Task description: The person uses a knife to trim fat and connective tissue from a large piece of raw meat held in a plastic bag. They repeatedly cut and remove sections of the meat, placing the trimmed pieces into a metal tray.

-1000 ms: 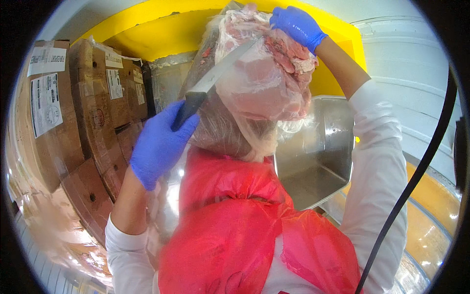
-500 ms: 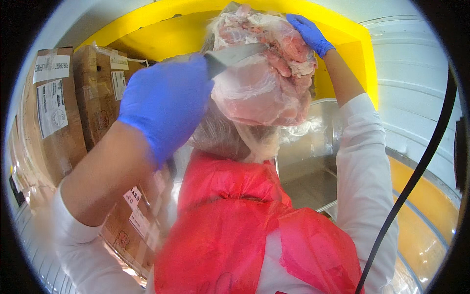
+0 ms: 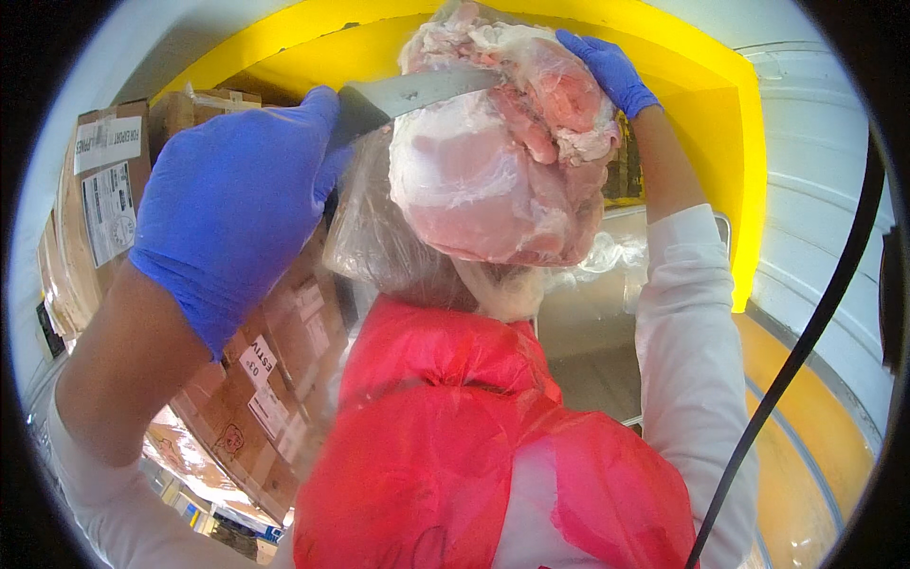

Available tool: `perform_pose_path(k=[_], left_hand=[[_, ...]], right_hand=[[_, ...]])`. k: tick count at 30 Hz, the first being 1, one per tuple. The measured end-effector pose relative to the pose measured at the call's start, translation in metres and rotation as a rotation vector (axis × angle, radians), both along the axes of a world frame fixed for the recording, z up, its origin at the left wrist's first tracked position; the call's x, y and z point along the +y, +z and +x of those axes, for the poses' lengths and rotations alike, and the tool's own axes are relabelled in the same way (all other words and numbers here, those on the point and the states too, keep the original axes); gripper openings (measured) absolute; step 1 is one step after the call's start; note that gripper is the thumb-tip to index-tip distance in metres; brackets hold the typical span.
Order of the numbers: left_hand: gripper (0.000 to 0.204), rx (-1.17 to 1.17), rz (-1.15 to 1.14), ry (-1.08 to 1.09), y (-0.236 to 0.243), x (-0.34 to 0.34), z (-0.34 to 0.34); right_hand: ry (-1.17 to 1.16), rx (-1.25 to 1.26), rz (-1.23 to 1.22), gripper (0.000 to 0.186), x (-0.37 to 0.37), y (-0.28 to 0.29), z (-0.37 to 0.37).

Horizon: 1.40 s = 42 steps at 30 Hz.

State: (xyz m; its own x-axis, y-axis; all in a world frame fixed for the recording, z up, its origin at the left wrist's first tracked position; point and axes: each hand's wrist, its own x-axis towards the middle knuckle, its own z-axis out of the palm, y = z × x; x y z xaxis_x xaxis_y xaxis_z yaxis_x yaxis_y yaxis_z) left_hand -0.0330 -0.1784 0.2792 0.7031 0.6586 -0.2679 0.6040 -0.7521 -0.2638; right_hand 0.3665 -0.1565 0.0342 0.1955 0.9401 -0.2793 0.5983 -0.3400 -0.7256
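So the big lump of raw meat (image 3: 483,180) is taking up the top middle of the frame, and it's looking smooth, rounded and pale pink along the bottom, while the upper part is going all ragged with redder flesh and whitish fat. The left hand (image 3: 237,199), in a smooth blue glove, is looming large at left of centre and holding a knife (image 3: 422,93), with the fingers curling in around a handle that's mostly hiding in the fist. The broad grey metal blade is pointing right, its tip lying over the upper meat; I can't tell if it's actually biting in. The right hand (image 3: 611,74), gloved the same, is resting against the meat's upper right edge, fingers stretching out and lying close together; its thumb isn't showing, so I can't tell if it's pinching anything. A crinkly clear plastic bag (image 3: 379,237) is bunching up just left of and below the meat, and a shiny metal tub (image 3: 588,351) is sitting lower right of it. A thick yellow frame (image 3: 744,190) is curving around the top and right, brown cardboard boxes (image 3: 265,427) are crowding the left side, and a wrinkly red plastic apron (image 3: 445,455) is filling the bottom middle.
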Motion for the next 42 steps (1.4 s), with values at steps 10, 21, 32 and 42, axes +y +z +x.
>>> perform_pose_path(k=[10, 21, 32, 42], left_hand=[[0.043, -0.117, -0.149, 0.051, -0.039, 0.014, 0.018], [0.033, -0.748, -0.889, 0.679, -0.126, -0.054, -0.012], [0.031, -1.034, -1.446, 1.136, -0.155, -0.118, -0.021], [0.042, -1.233, -2.851, 1.422, -0.168, -0.139, -0.014]], right_hand=[[-0.1, 0.281, 0.248, 0.028, -0.008, -0.033, 0.006], [-0.387, 0.283, 0.15, 0.043, -0.052, -0.012, -0.008], [-0.341, 0.236, 0.213, 0.046, -0.051, 0.003, -0.032], [-0.359, 0.209, 0.194, 0.044, -0.06, -0.012, -0.027]])
